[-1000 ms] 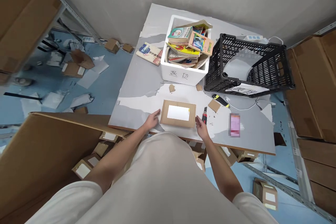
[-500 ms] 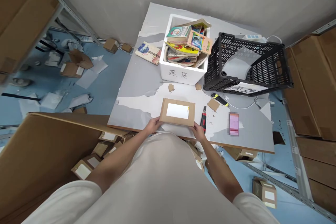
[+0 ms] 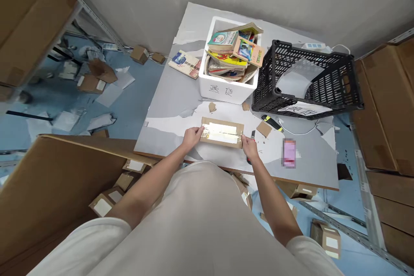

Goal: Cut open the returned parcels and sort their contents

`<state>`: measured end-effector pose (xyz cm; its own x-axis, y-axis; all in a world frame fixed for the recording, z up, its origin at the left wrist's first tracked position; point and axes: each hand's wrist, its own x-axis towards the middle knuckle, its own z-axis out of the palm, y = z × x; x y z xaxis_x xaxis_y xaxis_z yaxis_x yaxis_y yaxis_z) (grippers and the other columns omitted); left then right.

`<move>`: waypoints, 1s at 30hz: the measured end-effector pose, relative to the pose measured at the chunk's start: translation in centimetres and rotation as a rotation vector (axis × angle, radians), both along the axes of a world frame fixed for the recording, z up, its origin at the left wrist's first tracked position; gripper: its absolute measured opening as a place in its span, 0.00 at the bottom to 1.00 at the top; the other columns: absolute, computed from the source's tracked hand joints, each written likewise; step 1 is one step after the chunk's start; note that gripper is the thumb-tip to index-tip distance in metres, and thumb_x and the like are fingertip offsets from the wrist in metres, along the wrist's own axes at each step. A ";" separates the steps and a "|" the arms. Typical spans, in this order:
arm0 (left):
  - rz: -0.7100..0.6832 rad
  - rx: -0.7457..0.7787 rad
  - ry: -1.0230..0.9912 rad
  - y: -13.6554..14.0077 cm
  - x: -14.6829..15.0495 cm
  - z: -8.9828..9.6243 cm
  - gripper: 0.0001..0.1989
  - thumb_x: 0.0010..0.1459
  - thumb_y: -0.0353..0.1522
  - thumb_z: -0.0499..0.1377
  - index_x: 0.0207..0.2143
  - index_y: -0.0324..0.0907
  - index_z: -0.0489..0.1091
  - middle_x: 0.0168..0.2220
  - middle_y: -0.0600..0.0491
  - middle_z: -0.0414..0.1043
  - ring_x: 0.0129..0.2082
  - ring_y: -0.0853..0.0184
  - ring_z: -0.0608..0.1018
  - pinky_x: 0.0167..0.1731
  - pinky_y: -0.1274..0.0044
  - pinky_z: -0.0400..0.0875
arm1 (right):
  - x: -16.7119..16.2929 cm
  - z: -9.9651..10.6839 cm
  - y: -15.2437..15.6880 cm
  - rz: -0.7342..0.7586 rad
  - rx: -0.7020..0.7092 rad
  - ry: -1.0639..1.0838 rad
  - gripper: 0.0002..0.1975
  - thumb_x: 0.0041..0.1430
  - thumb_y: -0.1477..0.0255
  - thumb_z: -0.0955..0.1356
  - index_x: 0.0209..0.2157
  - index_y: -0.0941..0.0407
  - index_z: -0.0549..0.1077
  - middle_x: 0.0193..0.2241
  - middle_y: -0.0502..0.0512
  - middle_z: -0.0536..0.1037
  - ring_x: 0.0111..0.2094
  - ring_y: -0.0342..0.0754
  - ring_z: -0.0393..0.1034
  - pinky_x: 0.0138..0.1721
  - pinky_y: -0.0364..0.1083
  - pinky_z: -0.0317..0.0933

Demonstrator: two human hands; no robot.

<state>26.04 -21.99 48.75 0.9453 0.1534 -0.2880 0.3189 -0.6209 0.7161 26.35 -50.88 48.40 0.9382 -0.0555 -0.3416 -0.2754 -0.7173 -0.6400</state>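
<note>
Table: white box of books, far; black crate with pale sheet, right.
Left hand, right hand: closed on package ends.

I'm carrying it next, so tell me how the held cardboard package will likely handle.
The cardboard package is probably stiff: its edges look straight between left hand and right hand. Its flat, boxy shape likely won't roll. The glossy tape might feel slippery.
</note>
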 end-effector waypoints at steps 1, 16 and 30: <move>0.008 -0.031 0.000 0.1 0.0 -0.2 0.26 0.59 0.47 0.48 0.19 0.40 0.70 0.19 0.52 0.67 0.26 0.67 0.69 0.29 0.77 0.61 | 0.1 -0.3 -0.1 -0.013 0.027 0.011 0.34 0.59 0.45 0.51 0.23 0.55 0.72 0.24 0.57 0.76 0.30 0.53 0.70 0.35 0.49 0.61; 0.008 -0.475 0.028 2.1 -4.3 -5.8 0.29 0.46 0.34 0.60 0.53 0.39 0.68 0.55 0.43 0.68 0.54 0.56 0.72 0.53 0.64 0.66 | -3.2 -4.9 -2.1 -0.068 0.517 0.067 0.32 0.48 0.68 0.69 0.57 0.54 0.65 0.54 0.61 0.71 0.50 0.53 0.71 0.53 0.55 0.62; 0.028 -0.285 -0.025 1.0 -2.7 -2.5 0.21 0.56 0.44 0.53 0.40 0.39 0.76 0.40 0.46 0.76 0.41 0.61 0.76 0.44 0.71 0.69 | -2.6 -2.4 -1.2 0.019 0.224 -0.024 0.26 0.59 0.51 0.58 0.36 0.58 0.74 0.36 0.62 0.76 0.39 0.54 0.70 0.45 0.53 0.62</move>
<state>23.36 -21.04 46.28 0.9492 0.0956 -0.2999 0.3131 -0.3850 0.8682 23.77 -52.05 46.04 0.9465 0.0367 -0.3206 -0.2458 -0.5614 -0.7902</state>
